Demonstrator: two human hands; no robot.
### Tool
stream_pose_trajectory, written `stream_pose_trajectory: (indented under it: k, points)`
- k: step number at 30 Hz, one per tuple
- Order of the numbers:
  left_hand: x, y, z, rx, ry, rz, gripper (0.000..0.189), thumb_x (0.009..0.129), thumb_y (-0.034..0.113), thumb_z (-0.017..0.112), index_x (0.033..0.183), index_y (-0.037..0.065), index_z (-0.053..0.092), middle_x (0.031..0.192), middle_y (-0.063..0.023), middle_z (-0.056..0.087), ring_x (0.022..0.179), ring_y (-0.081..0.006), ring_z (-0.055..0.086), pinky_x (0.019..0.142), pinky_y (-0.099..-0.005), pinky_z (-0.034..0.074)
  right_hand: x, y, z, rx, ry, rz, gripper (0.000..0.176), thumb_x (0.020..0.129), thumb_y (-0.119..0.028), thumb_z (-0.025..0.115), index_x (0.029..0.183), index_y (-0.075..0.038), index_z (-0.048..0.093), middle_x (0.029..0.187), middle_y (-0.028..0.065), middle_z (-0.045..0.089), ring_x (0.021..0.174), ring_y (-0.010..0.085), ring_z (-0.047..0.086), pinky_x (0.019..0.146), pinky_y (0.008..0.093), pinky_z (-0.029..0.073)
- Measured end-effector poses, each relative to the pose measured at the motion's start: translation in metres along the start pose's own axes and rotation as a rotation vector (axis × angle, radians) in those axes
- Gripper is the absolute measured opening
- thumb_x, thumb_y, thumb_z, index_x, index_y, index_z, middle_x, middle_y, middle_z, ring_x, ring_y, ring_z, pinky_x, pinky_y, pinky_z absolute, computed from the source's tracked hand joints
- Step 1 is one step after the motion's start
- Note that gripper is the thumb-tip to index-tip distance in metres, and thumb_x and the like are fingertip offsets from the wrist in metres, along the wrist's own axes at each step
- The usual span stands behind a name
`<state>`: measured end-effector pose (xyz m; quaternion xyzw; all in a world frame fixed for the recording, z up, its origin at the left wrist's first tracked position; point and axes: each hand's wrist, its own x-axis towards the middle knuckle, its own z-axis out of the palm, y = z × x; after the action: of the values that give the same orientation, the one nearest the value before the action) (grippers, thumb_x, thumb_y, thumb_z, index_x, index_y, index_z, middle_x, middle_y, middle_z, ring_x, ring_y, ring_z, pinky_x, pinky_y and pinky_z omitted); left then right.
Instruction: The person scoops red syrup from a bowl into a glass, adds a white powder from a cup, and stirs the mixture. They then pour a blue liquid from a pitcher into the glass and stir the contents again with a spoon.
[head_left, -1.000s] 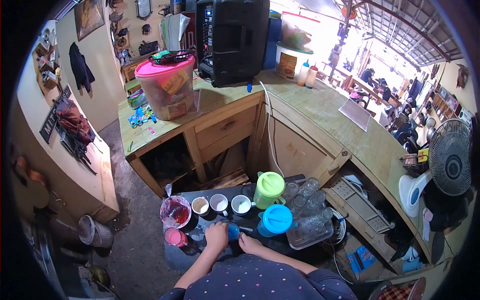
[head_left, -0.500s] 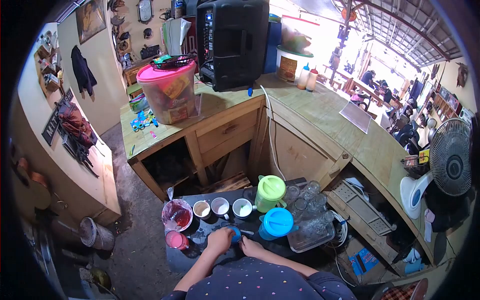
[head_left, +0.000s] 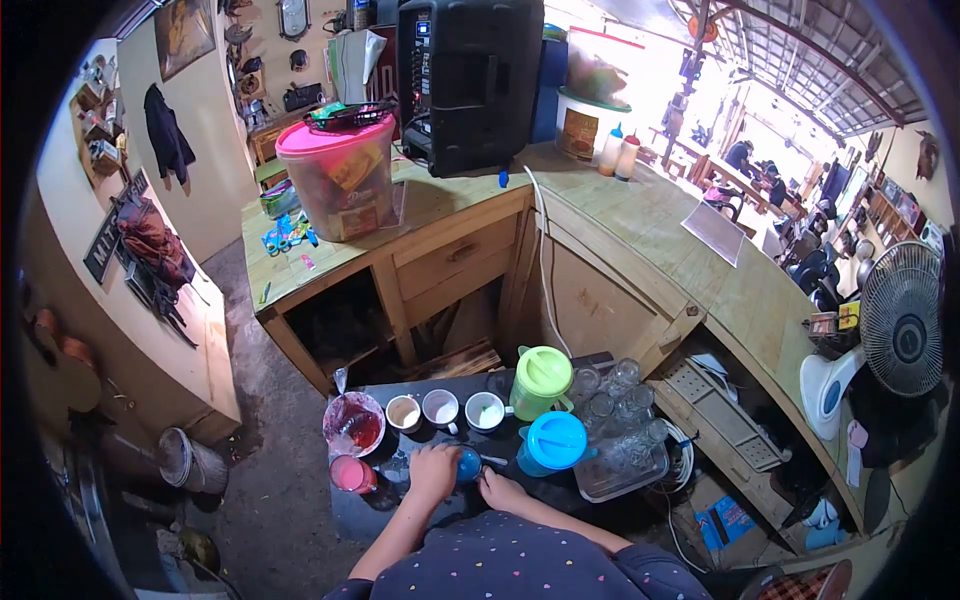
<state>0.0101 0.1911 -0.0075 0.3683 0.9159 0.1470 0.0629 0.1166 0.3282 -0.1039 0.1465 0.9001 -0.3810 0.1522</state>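
Observation:
On the low dark table (head_left: pixel 400 515), my left hand (head_left: pixel 433 472) is beside a small blue container (head_left: pixel 468 463), touching or nearly touching its left side; the fingers are too small to make out. My right hand (head_left: pixel 500 490) is closed at the container's lower right, near a spoon (head_left: pixel 494 460); what it holds, if anything, is hidden. Behind them stand three white cups (head_left: pixel 404 413) with pale contents. To the left are a bowl of red stuff (head_left: pixel 358 428) with a spoon and a glass of pink liquid (head_left: pixel 352 475).
Right of the cups stand a green-lidded pitcher (head_left: pixel 543 378) and a blue pitcher (head_left: pixel 554 445). Several clear glasses (head_left: pixel 630 440) stand on a metal tray (head_left: pixel 610 487). Beyond is a wooden counter (head_left: pixel 620 215) with a pink-lidded tub (head_left: pixel 340 185) and a black speaker (head_left: pixel 475 90).
My left hand has shifted slightly left and up, showing more of the blue container. My right hand has hardly moved. The camera view has shifted slightly.

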Motion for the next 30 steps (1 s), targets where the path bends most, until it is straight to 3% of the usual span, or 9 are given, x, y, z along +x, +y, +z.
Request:
stream_pose_trajectory:
  k: [2, 5, 8, 11, 14, 17, 20, 23, 30]
  points:
    - [-0.003, -0.006, 0.012, 0.173, -0.135, -0.007, 0.02, 0.087, 0.026, 0.054, 0.093, 0.015, 0.069, 0.09, -0.0051, 0.067, 0.084, -0.0264, 0.064, 0.074, -0.0414, 0.044, 0.002, 0.002, 0.002, 0.01, 0.026, -0.015, 0.033, 0.095, -0.031, 0.038, 0.115, -0.004, 0.042, 0.096, 0.0289, 0.062, 0.089, 0.0466, 0.06, 0.074, 0.0558, 0.046]
    - [-0.005, 0.006, -0.001, 0.034, -0.161, 0.069, 0.021, 0.086, 0.025, 0.052, 0.091, 0.014, 0.07, 0.088, -0.008, 0.067, 0.086, -0.0272, 0.063, 0.077, -0.0449, 0.041, 0.007, 0.009, 0.01, 0.014, 0.026, -0.015, 0.033, 0.095, -0.03, 0.038, 0.114, -0.003, 0.042, 0.094, 0.0292, 0.062, 0.088, 0.0466, 0.06, 0.074, 0.0557, 0.046]
    - [0.0, 0.007, -0.002, -0.079, 0.113, 0.051, 0.02, 0.086, 0.025, 0.054, 0.09, 0.015, 0.07, 0.089, -0.0068, 0.067, 0.084, -0.0257, 0.064, 0.078, -0.0429, 0.04, 0.007, 0.011, 0.013, 0.005, 0.019, -0.018, 0.033, 0.095, -0.03, 0.038, 0.113, -0.003, 0.042, 0.092, 0.0291, 0.062, 0.086, 0.0466, 0.06, 0.073, 0.056, 0.046]
    - [-0.003, 0.0, 0.003, 0.15, 0.045, 0.02, 0.019, 0.086, 0.024, 0.055, 0.092, 0.015, 0.07, 0.091, -0.0064, 0.067, 0.085, -0.0253, 0.063, 0.078, -0.0422, 0.04, 0.004, 0.004, 0.0, 0.016, -0.036, -0.008, 0.035, 0.094, -0.031, 0.037, 0.115, -0.002, 0.042, 0.096, 0.0296, 0.062, 0.089, 0.0477, 0.06, 0.076, 0.0577, 0.045]
    - [-0.009, -0.002, 0.002, 0.066, -0.149, 0.028, 0.018, 0.086, 0.023, 0.055, 0.092, 0.015, 0.07, 0.092, -0.0051, 0.068, 0.085, -0.0258, 0.062, 0.077, -0.0432, 0.041, 0.005, 0.003, -0.002, 0.03, -0.041, -0.021, 0.038, 0.094, -0.032, 0.036, 0.117, -0.002, 0.042, 0.099, 0.0303, 0.061, 0.091, 0.0485, 0.06, 0.078, 0.0584, 0.045]
    - [-0.004, 0.001, -0.002, -0.266, 0.114, 0.006, 0.019, 0.086, 0.024, 0.055, 0.093, 0.014, 0.07, 0.093, -0.0052, 0.067, 0.085, -0.0259, 0.063, 0.077, -0.0442, 0.041, 0.008, 0.01, 0.007, 0.004, 0.011, -0.048, 0.035, 0.094, -0.03, 0.038, 0.114, -0.002, 0.042, 0.091, 0.029, 0.062, 0.084, 0.047, 0.061, 0.072, 0.0575, 0.045]
    - [-0.005, -0.001, -0.005, -0.123, 0.195, 0.02, 0.019, 0.086, 0.024, 0.055, 0.092, 0.015, 0.07, 0.092, -0.0054, 0.067, 0.086, -0.0262, 0.063, 0.076, -0.044, 0.042, 0.011, 0.015, 0.013, -0.003, 0.043, -0.064, 0.033, 0.094, -0.029, 0.039, 0.113, -0.002, 0.043, 0.087, 0.0281, 0.063, 0.079, 0.0465, 0.061, 0.068, 0.0571, 0.046]
    - [-0.012, -0.004, 0.0, 0.031, -0.082, 0.009, 0.019, 0.086, 0.025, 0.055, 0.094, 0.016, 0.07, 0.09, -0.0052, 0.066, 0.085, -0.0261, 0.062, 0.075, -0.0425, 0.043, 0.007, 0.011, 0.01, 0.013, 0.046, -0.062, 0.033, 0.093, -0.029, 0.039, 0.113, -0.003, 0.043, 0.087, 0.0283, 0.063, 0.079, 0.0469, 0.061, 0.069, 0.0572, 0.046]
    - [-0.006, -0.002, -0.001, -0.079, 0.084, 0.027, 0.019, 0.086, 0.024, 0.054, 0.09, 0.016, 0.07, 0.089, -0.0054, 0.066, 0.087, -0.0265, 0.063, 0.076, -0.0438, 0.043, 0.006, 0.006, 0.002, 0.039, -0.036, -0.014, 0.039, 0.093, -0.031, 0.038, 0.117, -0.001, 0.042, 0.097, 0.0308, 0.061, 0.09, 0.0496, 0.059, 0.078, 0.0586, 0.045]
